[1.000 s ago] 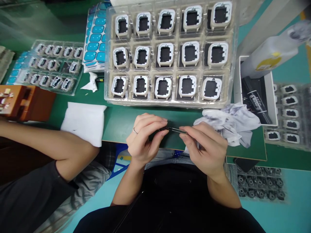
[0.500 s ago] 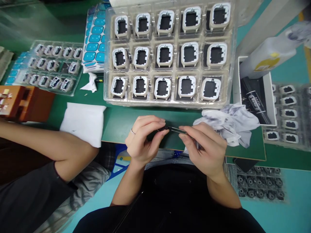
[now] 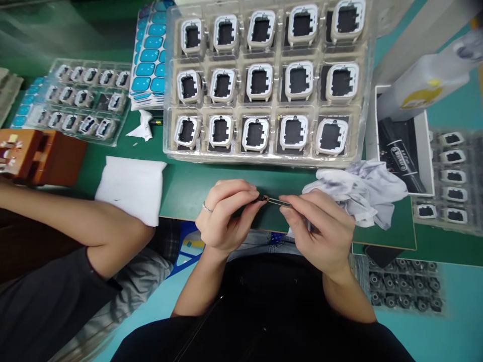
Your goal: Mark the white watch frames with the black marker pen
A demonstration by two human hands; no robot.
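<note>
Between its thumb and fingers, my left hand (image 3: 228, 216) pinches a small dark part (image 3: 263, 199), mostly hidden by the fingertips. My right hand (image 3: 320, 226) is closed on thin metal tweezers (image 3: 278, 202), whose tips point left and meet the dark part. Both hands are held over the front edge of the green table. Just beyond them lies a clear plastic tray (image 3: 171, 143) with rows of white watch-case frames (image 3: 256, 134). A crumpled whitish cloth (image 3: 368, 193) rests right behind my right hand.
A folded white cloth (image 3: 130, 186) lies left, near a co-worker's arm (image 3: 113, 216). Farther left are a brown wooden box (image 3: 62, 156), another parts tray (image 3: 123, 108) and blue sticker sheets (image 3: 149, 70). On the right, a white box (image 3: 426, 146) holds a bottle (image 3: 422, 85) and black marker (image 3: 400, 156).
The tweezers and the dark part have turned slightly, with the tips still at the part. Both hands stay nearly in place; the whole view has shifted a little.
</note>
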